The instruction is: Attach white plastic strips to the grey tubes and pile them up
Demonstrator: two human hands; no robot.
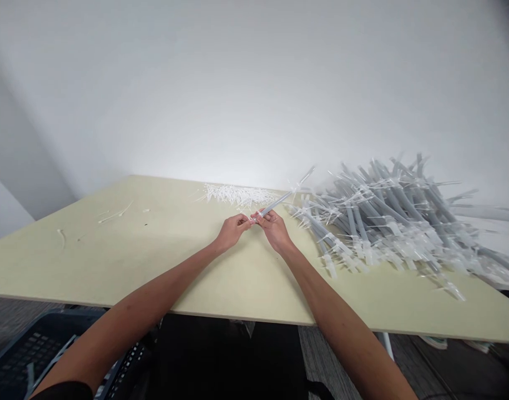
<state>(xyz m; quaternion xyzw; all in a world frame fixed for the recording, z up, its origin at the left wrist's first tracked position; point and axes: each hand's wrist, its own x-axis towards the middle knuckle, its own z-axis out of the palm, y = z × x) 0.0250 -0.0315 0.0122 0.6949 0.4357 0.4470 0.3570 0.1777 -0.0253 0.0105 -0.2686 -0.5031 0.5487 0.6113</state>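
Observation:
A thin grey tube (281, 199) with white ties on it slants up and to the right from my hands over the middle of the table. My right hand (273, 226) is closed round its lower part. Close beside it, my left hand (233, 230) pinches at the tube's lower end; whatever small piece lies between its fingertips is too small to make out. Just behind my hands a heap of thin white ties (237, 194) lies near the wall.
A large pile of grey tubes (387, 205) with clear and white ends covers the right of the table (175, 286). A few loose ties (116, 214) lie at the left. Below the front edge at left stands a dark blue basket (38, 339).

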